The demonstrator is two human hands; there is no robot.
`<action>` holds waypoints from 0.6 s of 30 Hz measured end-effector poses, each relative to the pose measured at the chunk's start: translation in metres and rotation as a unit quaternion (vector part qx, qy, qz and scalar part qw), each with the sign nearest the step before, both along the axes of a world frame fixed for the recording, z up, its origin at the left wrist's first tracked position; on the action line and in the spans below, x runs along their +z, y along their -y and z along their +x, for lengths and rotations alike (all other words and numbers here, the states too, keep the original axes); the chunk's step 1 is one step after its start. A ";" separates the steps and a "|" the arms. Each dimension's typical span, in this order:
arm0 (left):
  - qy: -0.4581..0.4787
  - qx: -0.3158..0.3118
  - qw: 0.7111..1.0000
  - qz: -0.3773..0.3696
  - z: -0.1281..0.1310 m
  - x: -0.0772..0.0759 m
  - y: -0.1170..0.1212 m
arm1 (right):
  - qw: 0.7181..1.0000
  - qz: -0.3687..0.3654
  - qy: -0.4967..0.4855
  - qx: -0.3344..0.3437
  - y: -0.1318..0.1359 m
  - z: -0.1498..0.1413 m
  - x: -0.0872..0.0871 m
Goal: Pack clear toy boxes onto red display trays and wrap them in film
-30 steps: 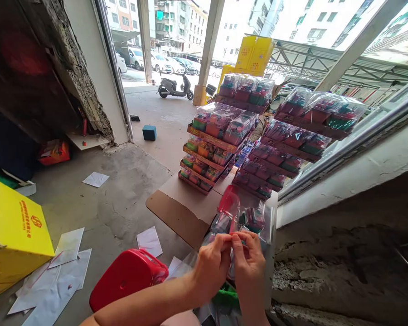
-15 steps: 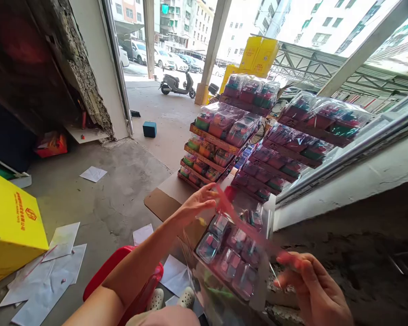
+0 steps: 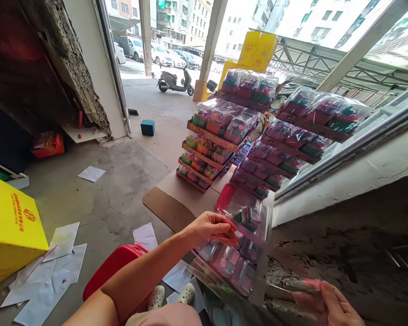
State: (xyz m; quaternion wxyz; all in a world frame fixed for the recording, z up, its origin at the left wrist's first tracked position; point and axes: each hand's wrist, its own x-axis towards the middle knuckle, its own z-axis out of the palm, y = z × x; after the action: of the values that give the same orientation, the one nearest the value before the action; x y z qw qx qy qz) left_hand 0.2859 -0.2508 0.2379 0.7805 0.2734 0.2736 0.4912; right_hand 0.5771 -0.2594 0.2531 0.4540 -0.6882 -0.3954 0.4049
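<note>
My left hand [image 3: 214, 228] is over the near end of a tray of clear plastic boxes [image 3: 228, 261], its fingers curled together with a bit of translucent red-pink strip at the tips. Lower right, my right hand [image 3: 338, 304] pinches a red-pink plastic strip [image 3: 309, 296], blurred by motion. Whether one strip runs unbroken between both hands is hard to see. Clear film surrounds the tray, and the boxes hold pink and dark pieces. Just beyond my left hand lie a couple of small clear boxes [image 3: 250, 218] and a red item [image 3: 224, 197].
Stacked trays of film-wrapped boxes [image 3: 221, 122] stand ahead, with another stack [image 3: 292, 136] to their right. A red stool [image 3: 114, 271] is by my legs. White sheets [image 3: 51, 276] and a yellow carton [image 3: 13, 226] are on the left. A scooter [image 3: 176, 81] stands outside.
My left hand has come down and nearer, from above the tray's far corner to over the boxes. My right hand has moved down and right, and the strip no longer stretches visibly across the tray.
</note>
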 end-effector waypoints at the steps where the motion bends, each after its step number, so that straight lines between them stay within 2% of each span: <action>1: -0.005 -0.003 1.000 -0.002 0.002 -0.001 0.001 | 0.999 -0.001 0.033 0.011 -0.003 0.005 -0.007; 3: -0.011 -0.007 1.000 -0.004 0.006 -0.002 0.003 | 0.983 0.038 0.180 0.019 -0.007 0.008 -0.019; 4: -0.013 -0.007 1.000 -0.007 0.009 -0.003 0.004 | 0.957 0.091 0.275 0.020 -0.007 0.004 -0.022; 6: -0.016 -0.004 1.000 -0.013 0.018 -0.006 0.006 | 0.875 0.242 0.418 0.040 -0.002 -0.014 -0.022; 7: -0.019 -0.005 1.000 -0.016 0.022 -0.008 0.008 | 0.832 0.319 0.447 0.072 0.001 -0.028 -0.020; 9: -0.036 -0.015 0.999 -0.010 0.031 -0.011 0.010 | 0.771 0.418 0.448 0.176 0.009 -0.058 -0.014; 11: -0.086 -0.019 0.996 0.006 0.037 -0.012 0.012 | 0.737 0.449 0.438 0.251 0.013 -0.084 -0.010; 12: -0.121 -0.016 0.992 0.016 0.038 -0.012 0.013 | 0.733 0.449 0.433 0.273 0.013 -0.093 -0.009; 14: -0.186 -0.008 0.982 0.044 0.037 -0.012 0.014 | 0.742 0.434 0.419 0.291 0.010 -0.102 -0.011; 18: -0.293 -0.007 0.947 0.130 0.029 -0.009 0.019 | 0.789 0.389 0.362 0.308 0.004 -0.098 -0.016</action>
State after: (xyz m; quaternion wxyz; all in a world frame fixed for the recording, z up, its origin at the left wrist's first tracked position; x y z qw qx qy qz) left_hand 0.3153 -0.2702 0.2291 0.6273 0.5062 0.4218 0.4152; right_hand 0.4786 -0.2632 0.2373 0.3582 -0.3909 -0.8460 0.0567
